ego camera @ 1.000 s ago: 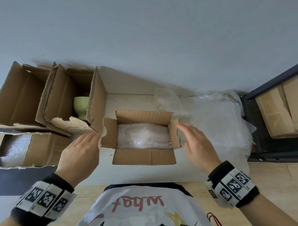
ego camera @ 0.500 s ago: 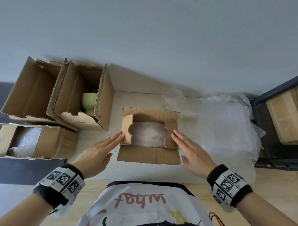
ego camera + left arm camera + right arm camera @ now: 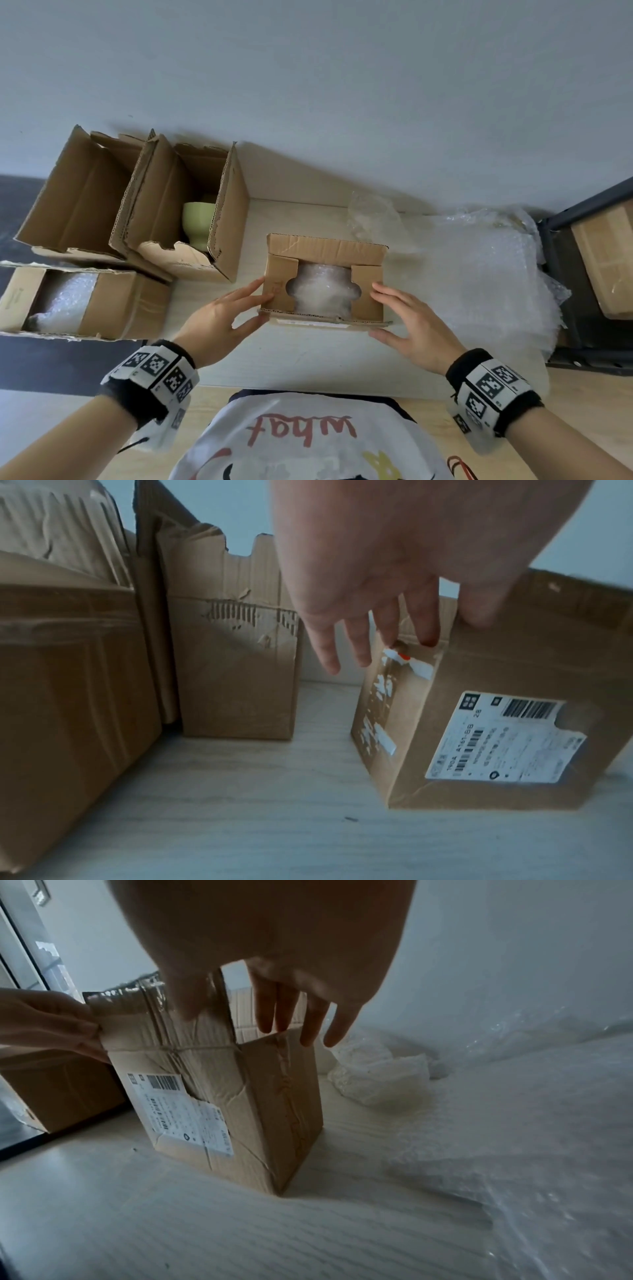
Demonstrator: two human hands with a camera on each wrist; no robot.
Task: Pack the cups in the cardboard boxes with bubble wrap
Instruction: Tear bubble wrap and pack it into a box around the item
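A small cardboard box [image 3: 284, 294] stands in the middle of the white table [image 3: 308, 359] with a bubble-wrapped bundle [image 3: 323, 293] inside. Both side flaps lie folded over the bundle. The near flap stands upright and the far flap leans inward. My left hand [image 3: 253, 301] has straight fingers on the left flap and its thumb against the near flap. My right hand [image 3: 380, 308] mirrors it on the right flap. The left wrist view shows the left hand [image 3: 377, 642] at the box [image 3: 496, 723] top edge. In the right wrist view the right hand [image 3: 294, 1020] touches the box [image 3: 240, 1096] rim.
A green cup [image 3: 198, 222] stands unwrapped in an open box [image 3: 229, 219] at the back left, beside another open box [image 3: 75, 192]. A third box [image 3: 113, 301] at the left holds bubble wrap [image 3: 65, 298]. Bubble wrap sheets [image 3: 479, 274] cover the table's right side. A dark shelf [image 3: 561, 274] borders them.
Both hands came in from beside the box and folded its two side flaps down over the wrapped bundle. The near flap has risen from lying flat outward to upright.
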